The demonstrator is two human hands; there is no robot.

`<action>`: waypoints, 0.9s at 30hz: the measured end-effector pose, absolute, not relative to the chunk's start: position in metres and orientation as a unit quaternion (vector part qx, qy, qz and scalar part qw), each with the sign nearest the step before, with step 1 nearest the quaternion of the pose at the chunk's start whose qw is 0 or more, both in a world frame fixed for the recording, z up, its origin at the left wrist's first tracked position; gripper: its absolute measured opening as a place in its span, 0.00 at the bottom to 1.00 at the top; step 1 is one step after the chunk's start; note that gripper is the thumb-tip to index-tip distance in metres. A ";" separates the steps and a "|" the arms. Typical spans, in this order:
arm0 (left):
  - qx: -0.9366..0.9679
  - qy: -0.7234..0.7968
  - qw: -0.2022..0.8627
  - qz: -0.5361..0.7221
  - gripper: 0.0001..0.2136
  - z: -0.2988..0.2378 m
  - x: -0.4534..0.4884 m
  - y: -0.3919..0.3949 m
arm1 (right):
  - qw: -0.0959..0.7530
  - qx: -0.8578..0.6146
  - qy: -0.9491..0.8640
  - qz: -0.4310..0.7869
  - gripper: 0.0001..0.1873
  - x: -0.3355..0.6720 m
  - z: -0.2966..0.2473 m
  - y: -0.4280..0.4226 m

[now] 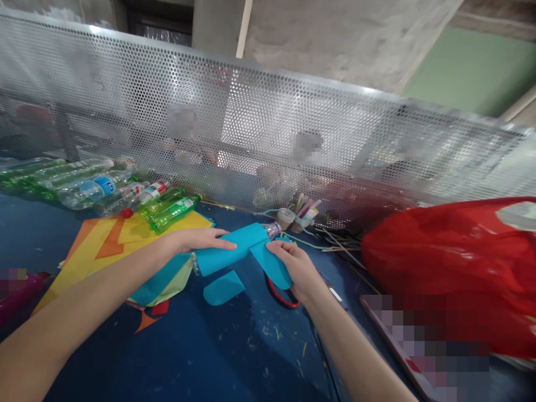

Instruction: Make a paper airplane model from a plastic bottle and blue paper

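A plastic bottle wrapped in blue paper [228,250] lies across the dark blue table [209,346], its clear neck pointing right. My left hand [196,240] rests flat on top of the wrapped bottle, fingers stretched out. My right hand [293,267] pinches a rounded blue paper piece [272,263] that hangs from the bottle's right part. Another rounded blue paper piece [223,287] lies loose on the table just below the bottle.
Several empty plastic bottles [96,190] lie at the back left over yellow and orange paper sheets [100,245]. A perforated metal screen [268,128] closes the far edge. A red plastic bag [452,268] fills the right. Red-handled scissors [281,297] lie under my right wrist. Tape rolls and sticks [301,215] sit by the screen.
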State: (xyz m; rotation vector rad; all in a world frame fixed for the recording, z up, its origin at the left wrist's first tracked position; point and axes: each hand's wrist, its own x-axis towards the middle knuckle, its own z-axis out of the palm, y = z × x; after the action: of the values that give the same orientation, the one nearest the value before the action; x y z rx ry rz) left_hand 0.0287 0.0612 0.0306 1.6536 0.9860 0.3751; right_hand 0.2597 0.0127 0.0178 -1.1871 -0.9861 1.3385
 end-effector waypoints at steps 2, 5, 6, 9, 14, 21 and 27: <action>0.712 0.419 0.543 0.149 0.34 0.031 0.029 0.062 | 0.524 -0.498 -0.410 0.556 0.17 0.259 0.018 0.013; 0.732 0.415 0.523 0.135 0.35 0.031 0.028 0.062 | 0.530 -0.502 -0.404 0.551 0.17 0.258 0.018 0.013; 0.740 0.414 0.512 0.135 0.36 0.032 0.028 0.062 | 0.533 -0.505 -0.402 0.547 0.17 0.257 0.017 0.013; 0.766 0.426 0.460 0.141 0.36 0.033 0.029 0.060 | 0.538 -0.517 -0.405 0.529 0.17 0.258 0.014 0.014; 0.790 0.435 0.409 0.137 0.36 0.037 0.029 0.060 | 0.533 -0.511 -0.423 0.525 0.17 0.261 0.007 0.017; 0.797 0.456 0.378 0.116 0.39 0.036 0.026 0.062 | 0.502 -0.513 -0.478 0.505 0.17 0.263 0.005 0.020; 0.811 0.455 0.350 0.114 0.41 0.038 0.029 0.058 | 0.498 -0.538 -0.480 0.483 0.18 0.264 0.007 0.018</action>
State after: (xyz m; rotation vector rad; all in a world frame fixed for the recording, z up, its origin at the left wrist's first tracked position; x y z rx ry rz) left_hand 0.0291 0.0578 0.0382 2.0994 1.1791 0.2954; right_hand 0.2638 0.0180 0.0074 -1.3027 -1.1612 1.1684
